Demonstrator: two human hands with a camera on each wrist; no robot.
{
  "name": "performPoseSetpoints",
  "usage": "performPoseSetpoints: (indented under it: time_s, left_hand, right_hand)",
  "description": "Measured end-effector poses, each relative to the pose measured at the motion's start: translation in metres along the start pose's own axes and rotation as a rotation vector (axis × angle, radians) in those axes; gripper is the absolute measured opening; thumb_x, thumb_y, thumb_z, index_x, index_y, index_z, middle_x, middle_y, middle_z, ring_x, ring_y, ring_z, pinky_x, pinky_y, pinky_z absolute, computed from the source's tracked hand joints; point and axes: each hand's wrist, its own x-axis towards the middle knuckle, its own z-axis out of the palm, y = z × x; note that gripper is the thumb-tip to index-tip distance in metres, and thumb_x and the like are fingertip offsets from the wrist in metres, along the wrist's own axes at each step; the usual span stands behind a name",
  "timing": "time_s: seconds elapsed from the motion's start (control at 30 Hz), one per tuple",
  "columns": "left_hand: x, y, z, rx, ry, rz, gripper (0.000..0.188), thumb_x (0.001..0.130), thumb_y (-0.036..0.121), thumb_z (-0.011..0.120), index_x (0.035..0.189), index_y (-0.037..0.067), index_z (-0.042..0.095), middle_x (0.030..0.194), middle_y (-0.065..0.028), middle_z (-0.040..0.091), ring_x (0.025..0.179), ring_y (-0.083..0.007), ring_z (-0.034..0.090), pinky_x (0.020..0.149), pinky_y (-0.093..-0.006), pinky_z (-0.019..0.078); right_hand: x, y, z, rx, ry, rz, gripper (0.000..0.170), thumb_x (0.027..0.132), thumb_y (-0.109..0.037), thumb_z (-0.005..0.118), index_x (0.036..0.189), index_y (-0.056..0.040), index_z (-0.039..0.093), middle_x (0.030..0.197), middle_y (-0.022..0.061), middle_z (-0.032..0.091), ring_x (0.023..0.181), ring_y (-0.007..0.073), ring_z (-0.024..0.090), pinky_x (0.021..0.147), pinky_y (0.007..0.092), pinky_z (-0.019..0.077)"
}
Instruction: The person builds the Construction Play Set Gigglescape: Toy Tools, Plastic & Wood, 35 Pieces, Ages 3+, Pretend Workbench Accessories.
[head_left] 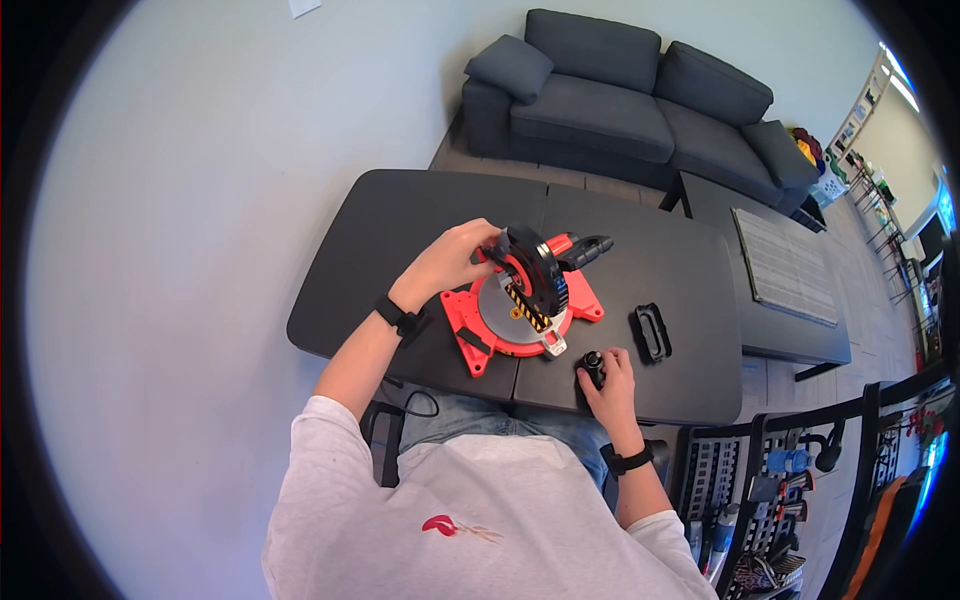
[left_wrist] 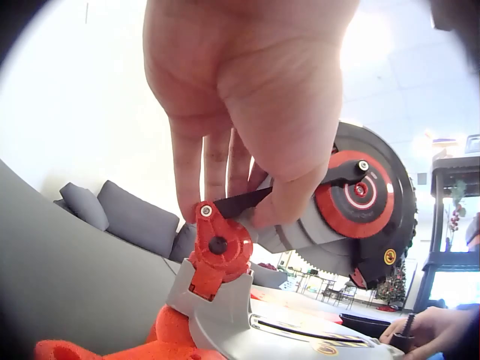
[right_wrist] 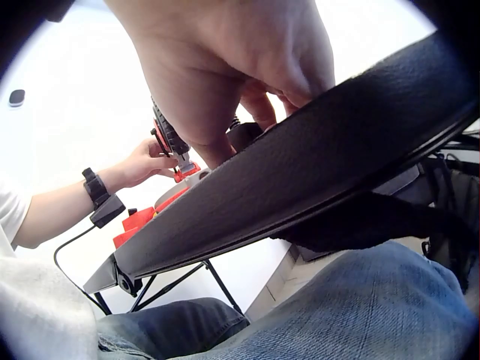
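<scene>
A red and grey miter saw [head_left: 520,300] with a black blade guard stands on the black folding table. At its rear my left hand [head_left: 458,262] grips the saw's arm. In the left wrist view the left hand [left_wrist: 247,97] has its fingers behind the black link [left_wrist: 244,201] and its thumb on the near side, just above the red hinge [left_wrist: 219,247]. My right hand [head_left: 612,388] holds a small black knob-like part [head_left: 594,366] close over the table, right of the saw's front. From the left, a threaded screw [left_wrist: 409,325] shows sticking up from that part.
A black oblong frame-like piece [head_left: 652,334] lies on the table [head_left: 690,270] to the right. Past the table are a low side table [head_left: 740,300] with a grey mat and a dark sofa [head_left: 600,120]. A black rack [head_left: 710,470] with tools and bottles stands at the right.
</scene>
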Motion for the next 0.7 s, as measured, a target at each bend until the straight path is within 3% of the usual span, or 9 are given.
performPoseSetpoints:
  time_s: [0.17,0.37,0.7]
  left_hand:
    - [-0.011,-0.009,0.007,-0.029,0.061,-0.039,0.035,0.086,0.006,0.085,0.116,0.000,0.068,0.109,-0.0108,0.071,0.101,-0.0271,0.074,0.093,-0.0383,0.0603]
    - [-0.012,-0.010,0.002,-0.117,-0.059,-0.055,0.035,0.088,0.010,0.087,0.118,0.003,0.069,0.115,-0.0078,0.071,0.111,-0.0236,0.072,0.099,-0.0395,0.0595]
    - [-0.015,-0.015,0.004,-0.311,-0.075,-0.120,0.031,0.093,0.014,0.083,0.119,0.002,0.070,0.124,-0.0066,0.068,0.118,-0.0230,0.068,0.103,-0.0405,0.0575]
  right_hand:
    - [0.000,0.001,0.001,-0.001,0.005,-0.003,0.041,0.088,-0.015,0.083,0.120,0.0056,0.068,0.123,0.0243,0.061,0.113,0.0448,0.064,0.097,0.0487,0.0537]
    - [0.000,0.000,0.000,0.002,0.005,0.002,0.040,0.088,-0.015,0.083,0.119,0.0057,0.069,0.124,0.0243,0.062,0.114,0.0447,0.064,0.098,0.0487,0.0536]
    - [0.000,-0.001,0.001,-0.006,0.007,0.004,0.040,0.088,-0.015,0.083,0.120,0.0047,0.068,0.123,0.0236,0.061,0.114,0.0444,0.064,0.097,0.0490,0.0537]
